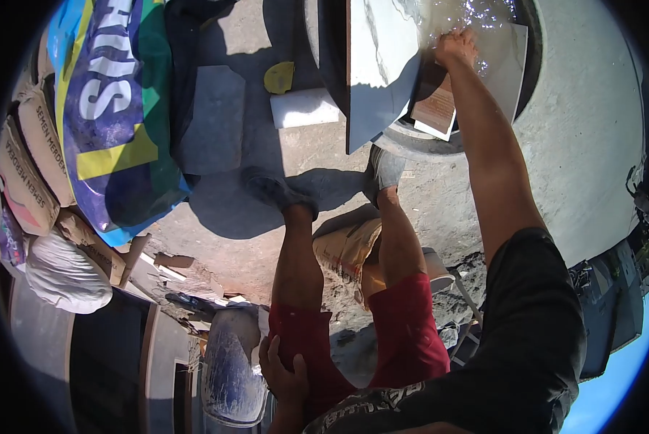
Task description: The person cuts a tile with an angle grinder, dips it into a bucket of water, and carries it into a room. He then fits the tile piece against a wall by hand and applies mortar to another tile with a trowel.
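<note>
My right hand (457,49) reaches into a round basin (531,79) of glittering water, its fingers curled at the surface. Whatever they grip, if anything, is too small or hidden to make out. Close by it, a tile (514,54) slants into the water, and a brown-backed tile piece (434,108) lies near the basin's rim. A large white tile with grey veins (384,65) leans across the near side of the basin, left of my hand. My left hand (285,372) rests open on my thigh, on the red shorts (299,340), holding nothing.
On the ground lie a grey slab (212,119), a white block (305,108) and a yellow piece (279,77). A printed banner (118,108) and cement sacks (31,170) stand at left. A stained blue bucket (234,369) is beside my left leg; a torn paper sack (346,249) lies between my legs.
</note>
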{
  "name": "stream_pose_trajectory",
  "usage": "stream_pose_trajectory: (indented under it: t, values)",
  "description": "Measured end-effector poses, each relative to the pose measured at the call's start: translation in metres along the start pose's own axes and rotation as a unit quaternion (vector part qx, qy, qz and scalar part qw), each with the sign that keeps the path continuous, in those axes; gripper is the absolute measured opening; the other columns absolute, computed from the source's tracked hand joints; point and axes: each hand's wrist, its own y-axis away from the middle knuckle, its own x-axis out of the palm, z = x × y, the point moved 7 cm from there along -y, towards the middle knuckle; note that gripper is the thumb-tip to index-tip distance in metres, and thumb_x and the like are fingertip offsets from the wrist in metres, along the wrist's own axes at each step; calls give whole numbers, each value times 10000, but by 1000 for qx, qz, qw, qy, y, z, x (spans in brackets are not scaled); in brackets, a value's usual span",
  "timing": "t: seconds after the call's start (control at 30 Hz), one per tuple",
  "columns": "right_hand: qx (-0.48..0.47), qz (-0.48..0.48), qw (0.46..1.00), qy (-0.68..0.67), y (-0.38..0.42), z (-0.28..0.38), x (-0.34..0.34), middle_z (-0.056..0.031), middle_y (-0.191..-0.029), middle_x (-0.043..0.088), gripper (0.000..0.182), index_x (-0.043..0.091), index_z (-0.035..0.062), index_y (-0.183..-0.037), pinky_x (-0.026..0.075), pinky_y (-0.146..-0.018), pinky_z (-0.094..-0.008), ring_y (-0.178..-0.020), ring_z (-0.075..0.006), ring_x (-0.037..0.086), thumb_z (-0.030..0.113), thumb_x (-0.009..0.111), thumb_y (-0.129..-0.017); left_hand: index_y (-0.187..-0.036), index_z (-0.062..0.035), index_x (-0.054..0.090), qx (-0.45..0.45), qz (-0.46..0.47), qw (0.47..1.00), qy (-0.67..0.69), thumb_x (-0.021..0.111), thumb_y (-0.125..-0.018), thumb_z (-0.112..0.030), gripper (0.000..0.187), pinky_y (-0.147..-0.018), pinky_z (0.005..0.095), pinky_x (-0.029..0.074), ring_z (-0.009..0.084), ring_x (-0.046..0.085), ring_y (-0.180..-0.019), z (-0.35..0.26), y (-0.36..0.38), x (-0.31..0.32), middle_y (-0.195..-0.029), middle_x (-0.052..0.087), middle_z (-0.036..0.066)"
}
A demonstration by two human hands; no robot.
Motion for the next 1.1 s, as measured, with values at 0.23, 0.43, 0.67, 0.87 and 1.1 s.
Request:
stream_pose_trajectory:
  t: [0.23,0.43,0.67,0.87,1.1]
  values:
    - [28,-51,995,-86,94,9,-28,-237,-1592,144,677,332,103,-1502,195,-1184,-475,-1482,-387,140,467,369,-932,-1329,-32,501,7,-5,1000,14,649,-786,-232,597,-1078,518,346,441,428,-1288,-7,-2,0,-1380,447,265]
    - [28,83,988,-131,16,14,-37,-191,-1610,128,671,404,101,-1469,220,-1179,-490,-1486,-365,147,502,355,-932,-1326,-26,501,7,-5,1000,7,645,-791,-238,593,-1073,521,351,444,433,-1281,-2,-3,0,-1377,448,271]
    - [16,-60,995,-74,85,5,-15,-198,-1609,110,691,217,127,-1545,163,-1193,-465,-1499,-359,67,427,384,-945,-1328,-26,500,12,-5,1000,18,647,-785,-248,605,-1077,521,343,444,432,-1279,-3,-3,-1,-1381,443,271]
    - [47,3,999,-11,76,20,-35,-192,-1617,90,713,188,102,-1555,147,-1190,-485,-1504,-352,37,424,365,-945,-1335,-30,495,-9,1,1000,13,645,-779,-238,613,-1093,517,321,439,416,-1296,-3,-3,-2,-1394,433,267]
    - [25,-65,996,-52,45,14,-23,-181,-1617,116,673,279,104,-1526,207,-1187,-461,-1488,-362,137,445,330,-948,-1338,-35,493,-10,9,1000,14,641,-786,-226,602,-1095,515,319,434,405,-1309,3,-4,2,-1405,422,264]
